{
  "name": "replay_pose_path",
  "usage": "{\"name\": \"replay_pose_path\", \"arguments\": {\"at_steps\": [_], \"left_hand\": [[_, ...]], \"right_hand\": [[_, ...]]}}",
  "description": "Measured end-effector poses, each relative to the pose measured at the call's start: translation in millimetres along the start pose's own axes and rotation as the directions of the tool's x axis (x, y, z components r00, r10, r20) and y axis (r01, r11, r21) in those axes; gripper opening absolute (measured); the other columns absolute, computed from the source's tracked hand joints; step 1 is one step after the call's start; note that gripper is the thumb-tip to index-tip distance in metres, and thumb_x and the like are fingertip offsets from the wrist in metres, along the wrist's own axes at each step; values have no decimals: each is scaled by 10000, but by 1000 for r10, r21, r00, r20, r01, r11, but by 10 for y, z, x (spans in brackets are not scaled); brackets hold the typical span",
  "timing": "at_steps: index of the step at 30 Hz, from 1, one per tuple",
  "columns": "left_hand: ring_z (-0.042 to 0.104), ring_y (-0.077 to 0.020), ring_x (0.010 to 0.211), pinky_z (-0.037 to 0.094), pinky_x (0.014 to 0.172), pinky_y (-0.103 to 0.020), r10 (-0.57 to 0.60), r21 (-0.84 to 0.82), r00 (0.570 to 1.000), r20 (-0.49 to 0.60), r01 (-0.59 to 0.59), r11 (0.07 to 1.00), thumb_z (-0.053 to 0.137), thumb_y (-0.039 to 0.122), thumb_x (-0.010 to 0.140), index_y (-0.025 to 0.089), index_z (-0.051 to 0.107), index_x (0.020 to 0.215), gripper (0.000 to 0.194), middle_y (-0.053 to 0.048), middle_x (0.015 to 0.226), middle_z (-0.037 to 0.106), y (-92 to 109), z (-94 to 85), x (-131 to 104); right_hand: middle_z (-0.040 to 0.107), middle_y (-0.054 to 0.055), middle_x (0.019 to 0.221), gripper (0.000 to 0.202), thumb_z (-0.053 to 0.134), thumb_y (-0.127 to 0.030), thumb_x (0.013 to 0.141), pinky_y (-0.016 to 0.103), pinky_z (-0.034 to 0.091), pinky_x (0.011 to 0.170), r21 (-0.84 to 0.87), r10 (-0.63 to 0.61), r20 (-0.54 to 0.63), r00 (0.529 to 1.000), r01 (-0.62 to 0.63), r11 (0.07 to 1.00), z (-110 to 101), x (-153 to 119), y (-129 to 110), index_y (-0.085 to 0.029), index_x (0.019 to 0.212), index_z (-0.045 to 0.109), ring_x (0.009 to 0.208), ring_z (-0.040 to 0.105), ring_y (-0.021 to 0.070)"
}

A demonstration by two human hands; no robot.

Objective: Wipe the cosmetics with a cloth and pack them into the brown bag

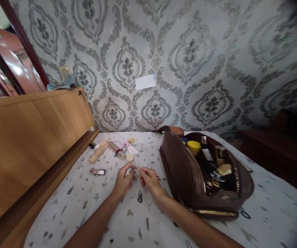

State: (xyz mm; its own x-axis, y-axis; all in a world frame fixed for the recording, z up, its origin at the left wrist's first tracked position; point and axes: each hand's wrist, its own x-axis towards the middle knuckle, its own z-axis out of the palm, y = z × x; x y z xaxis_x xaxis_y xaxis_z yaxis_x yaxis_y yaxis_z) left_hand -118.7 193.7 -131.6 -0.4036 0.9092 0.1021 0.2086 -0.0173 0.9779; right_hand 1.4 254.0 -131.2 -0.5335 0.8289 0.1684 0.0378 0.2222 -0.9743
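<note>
My left hand is curled above the patterned sheet, its fingers closed round a small greyish item that is mostly covered. Close beside it, my right hand has its thumb and fingertips pinched together. Its fingertips nearly meet those of the left, and whatever they hold is too small to name. Just beyond the hands lies a round cream-coloured item. A small tube with a white label rests to the left. The open brown leather bag stands right of my right hand.
Several cosmetic tubes, among them a beige tube and a silver tube, lie in a loose group at the back left. The bag holds a yellow-lidded jar and bottles. A wooden board borders the left; a patterned wall stands behind.
</note>
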Motion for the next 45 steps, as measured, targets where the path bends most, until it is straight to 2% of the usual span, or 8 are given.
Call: {"name": "replay_pose_path", "arguments": {"at_steps": [9, 15, 20, 24, 27, 30, 37, 45], "left_hand": [[432, -98, 447, 337, 384, -198, 16, 41, 999, -47, -14, 999, 545, 425, 804, 188, 582, 864, 248, 51, 598, 496, -63, 20, 32], [404, -101, 446, 349, 444, -214, 49, 186, 993, -111, -28, 982, 514, 528, 857, 196, 552, 727, 359, 70, 500, 406, 15, -60, 164], [575, -148, 589, 461, 587, -256, 78, 404, 968, -240, 27, 914, 502, 477, 918, 168, 641, 772, 369, 19, 598, 573, 203, -616, 649], [642, -204, 968, 521, 867, -414, 97, 569, 889, -447, 200, 797, 591, 365, 929, 151, 639, 1076, 264, -69, 1086, 669, 312, -1368, 1102], [623, -237, 1068, 520, 914, -464, 46, 602, 816, -576, 385, 700, 606, 362, 925, 168, 612, 1174, 316, -90, 1206, 631, 248, -1873, 1298], [627, -240, 1072, 530, 909, -467, -8, 603, 777, -630, 495, 625, 610, 363, 923, 168, 597, 1209, 346, -96, 1228, 623, 76, -2189, 1399], [619, -247, 1088, 530, 913, -473, -49, 655, 823, -566, 485, 580, 613, 364, 921, 169, 594, 1218, 356, -99, 1250, 612, -266, -2337, 1617], [623, -247, 1073, 542, 893, -462, -71, 578, 851, -520, 412, 704, 624, 344, 916, 164, 594, 1216, 351, -93, 1244, 612, -317, -2383, 1642]], "right_hand": [[385, -43, 458, 520, 480, -661, 817, 256, 308, 455, 3, -62, 13, 998, 62, 998, 15, -75, 129, -232, 534, 396, 449, 373, 125], [392, -42, 464, 521, 473, -660, 829, 263, 324, 472, 12, -64, 36, 997, 63, 998, -5, -73, 119, -235, 541, 382, 447, 386, 127], [383, -42, 459, 537, 470, -675, 824, 256, 316, 468, 34, -31, 54, 998, 29, 999, -6, -78, 103, -236, 538, 355, 449, 370, 122], [386, -38, 470, 535, 462, -675, 827, 262, 313, 480, 14, -27, 60, 998, 26, 1000, -8, -79, 100, -236, 538, 357, 461, 373, 125], [376, -39, 475, 530, 456, -664, 833, 263, 308, 486, 5, -18, 68, 998, 17, 1000, -7, -77, 96, -236, 537, 358, 466, 366, 124], [370, -41, 478, 521, 460, -655, 833, 264, 303, 485, 4, -13, 70, 997, 13, 1000, -1, -72, 96, -238, 539, 353, 468, 362, 123], [371, -43, 475, 508, 462, -625, 847, 263, 303, 485, -6, -9, 63, 998, 9, 1000, 1, -72, 97, -236, 537, 359, 465, 355, 121], [374, -40, 464, 541, 467, -649, 850, 259, 305, 479, -19, -24, 61, 998, 25, 1000, -9, -71, 97, -229, 521, 374, 460, 357, 118]]}}
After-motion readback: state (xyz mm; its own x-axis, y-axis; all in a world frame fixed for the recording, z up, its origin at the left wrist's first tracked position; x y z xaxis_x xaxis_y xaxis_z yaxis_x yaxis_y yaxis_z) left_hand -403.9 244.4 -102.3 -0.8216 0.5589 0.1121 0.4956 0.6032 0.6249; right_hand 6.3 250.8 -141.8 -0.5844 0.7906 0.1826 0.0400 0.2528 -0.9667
